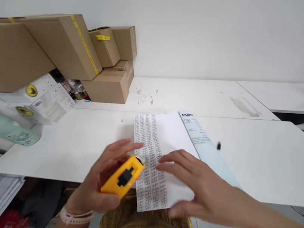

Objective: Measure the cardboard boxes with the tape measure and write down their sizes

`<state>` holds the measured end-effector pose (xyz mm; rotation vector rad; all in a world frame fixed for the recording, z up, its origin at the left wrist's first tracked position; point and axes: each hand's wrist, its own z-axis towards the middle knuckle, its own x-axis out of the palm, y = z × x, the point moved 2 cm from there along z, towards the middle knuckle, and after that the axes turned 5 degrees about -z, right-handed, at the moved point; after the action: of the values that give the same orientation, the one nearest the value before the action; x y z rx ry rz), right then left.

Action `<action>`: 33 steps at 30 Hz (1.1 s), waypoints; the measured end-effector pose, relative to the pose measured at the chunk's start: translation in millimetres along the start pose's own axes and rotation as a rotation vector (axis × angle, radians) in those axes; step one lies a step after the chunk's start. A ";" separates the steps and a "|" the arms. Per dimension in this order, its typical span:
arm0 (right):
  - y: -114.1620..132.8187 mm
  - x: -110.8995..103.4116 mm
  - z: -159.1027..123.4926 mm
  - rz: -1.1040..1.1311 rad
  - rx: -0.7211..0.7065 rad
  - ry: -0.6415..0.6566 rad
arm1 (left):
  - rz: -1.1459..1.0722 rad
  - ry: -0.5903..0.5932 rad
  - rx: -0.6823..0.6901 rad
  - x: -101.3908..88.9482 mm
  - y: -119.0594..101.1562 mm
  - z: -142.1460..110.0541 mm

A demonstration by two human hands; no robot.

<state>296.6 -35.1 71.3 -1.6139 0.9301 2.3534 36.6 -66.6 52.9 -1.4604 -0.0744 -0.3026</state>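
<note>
My left hand (103,177) is wrapped round a boxy yellow tool (123,176) with a black cross-shaped mark and a rounded silver end; its exact kind is unclear. The silver end points away from me, over the left part of a white sheet (183,133). Several columns of small, dense dark writing or print cover that side of the sheet. Over the sheet's right part is my right hand (188,175), fingers apart and holding nothing, slightly blurred. The sheet's near end overhangs the table's front edge. Beside it lies a pale blue printed folder or pad (207,144) marked PONY.
A small black object with a light tip (219,145) lies right of the blue folder. Cardboard boxes (65,45) are stacked at the back left, above white avocado-printed boxes (44,95). A mint-green tumbler (8,126) lies sideways at the left. The white table (84,150) meets a wall behind.
</note>
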 end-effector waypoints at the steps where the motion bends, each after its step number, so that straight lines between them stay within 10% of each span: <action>1: -2.5 10.9 -10.1 -0.126 -0.051 -0.024 | -0.004 -0.079 -0.002 -5.1 1.1 -0.7; 7: -18.4 76.0 -58.0 -0.574 0.013 -0.178 | 0.030 -0.325 -0.044 -29.8 7.7 -4.7; 16: -40.4 70.4 -84.1 -0.651 0.284 -0.574 | 0.023 -0.297 -0.048 -22.5 16.0 3.5; 21: -86.0 45.9 -118.8 -0.445 1.114 -1.164 | 0.054 -0.313 -0.070 -15.0 16.9 3.6; 25: -133.4 25.1 -140.7 -0.059 1.224 -1.607 | 0.059 -0.317 -0.075 -14.8 18.6 5.4; 33: -187.2 57.2 -162.3 0.103 1.427 -1.615 | 0.091 -0.329 -0.126 -25.5 26.7 7.4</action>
<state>484.6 11.1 -93.5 0.7598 1.3883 1.3117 19.7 -53.1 22.0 -1.6233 -0.2573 0.0105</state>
